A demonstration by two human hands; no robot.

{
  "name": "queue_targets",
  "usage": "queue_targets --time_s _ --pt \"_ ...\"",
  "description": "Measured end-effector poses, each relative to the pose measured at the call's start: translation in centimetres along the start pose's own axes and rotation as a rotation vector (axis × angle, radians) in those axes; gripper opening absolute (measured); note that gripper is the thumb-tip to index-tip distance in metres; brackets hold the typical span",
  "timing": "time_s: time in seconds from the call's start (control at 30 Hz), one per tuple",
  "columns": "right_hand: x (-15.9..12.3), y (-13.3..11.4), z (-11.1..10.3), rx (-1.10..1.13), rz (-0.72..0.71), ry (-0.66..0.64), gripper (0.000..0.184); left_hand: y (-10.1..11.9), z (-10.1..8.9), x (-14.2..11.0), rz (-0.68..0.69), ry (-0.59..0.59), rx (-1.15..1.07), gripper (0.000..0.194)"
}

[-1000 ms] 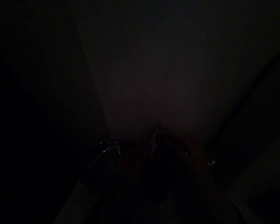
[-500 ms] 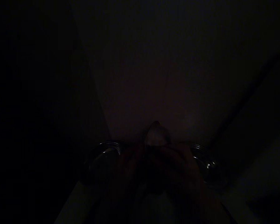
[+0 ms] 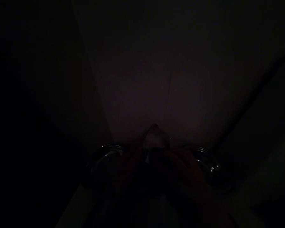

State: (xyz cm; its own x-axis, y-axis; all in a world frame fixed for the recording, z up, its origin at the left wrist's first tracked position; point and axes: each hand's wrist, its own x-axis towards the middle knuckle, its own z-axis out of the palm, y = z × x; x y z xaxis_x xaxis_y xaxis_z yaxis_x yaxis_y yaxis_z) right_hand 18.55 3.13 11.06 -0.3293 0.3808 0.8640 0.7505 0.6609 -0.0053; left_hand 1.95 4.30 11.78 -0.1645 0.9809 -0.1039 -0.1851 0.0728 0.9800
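Observation:
The view is almost black. A dim reddish shape low in the middle point(image 3: 178, 164) may be one of my hands; I cannot tell which, and no fingers show. Just above it sits a small pale rounded lump point(image 3: 155, 139), and whether it is held I cannot tell. Two shiny round rims flank this spot, like metal bowls: one at the left point(image 3: 106, 152) and one at the right point(image 3: 210, 164).
A faint lighter surface point(image 3: 171, 79) spreads upward behind the lump, with a thin vertical crease in it. Dark areas close it in on the left and right. A pale patch point(image 3: 71, 209) shows at the bottom left.
The pale lump has shifted slightly left and now looks rounder. More of the right shiny rim shows than a second ago, as the dim reddish shape has drawn back from it.

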Motion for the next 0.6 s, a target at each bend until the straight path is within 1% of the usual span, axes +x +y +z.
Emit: queue_targets --time_s 0.07,0.1,0.13,0.23,0.3,0.37,0.47,0.53,0.6 --pt "0.1 0.2 0.0 -0.005 0.0 0.005 0.027 0.4 0.2 -0.2 -0.056 0.064 0.097 0.035" --pt "0.2 0.7 0.0 -0.013 0.021 -0.002 0.028 0.6 0.5 -0.4 -0.083 0.083 0.129 0.035" --pt "0.3 1.3 -0.1 -0.027 0.056 -0.003 0.029 0.8 0.7 -0.7 -0.078 0.098 0.129 0.036" --pt "0.6 3.1 -0.5 -0.055 0.173 -0.018 0.026 1.2 1.6 -1.6 -0.107 0.102 0.143 0.036" --pt "0.7 3.7 -0.7 -0.04 0.189 -0.03 0.026 1.3 1.8 -1.9 -0.109 0.101 0.162 0.035" --pt "0.7 3.3 -0.6 -0.014 0.146 -0.045 0.029 1.3 1.8 -1.9 -0.087 0.075 0.15 0.034" --pt "0.4 1.5 -0.3 -0.011 0.032 -0.045 0.033 1.1 1.5 -1.6 -0.081 0.003 0.066 0.036" --pt "0.2 0.1 -0.1 -0.003 -0.027 -0.047 0.031 0.8 1.5 -1.3 -0.088 -0.022 0.017 0.039" --pt "0.1 -0.6 0.2 0.014 -0.048 -0.035 0.029 0.6 1.5 -1.1 -0.106 -0.032 -0.016 0.04"
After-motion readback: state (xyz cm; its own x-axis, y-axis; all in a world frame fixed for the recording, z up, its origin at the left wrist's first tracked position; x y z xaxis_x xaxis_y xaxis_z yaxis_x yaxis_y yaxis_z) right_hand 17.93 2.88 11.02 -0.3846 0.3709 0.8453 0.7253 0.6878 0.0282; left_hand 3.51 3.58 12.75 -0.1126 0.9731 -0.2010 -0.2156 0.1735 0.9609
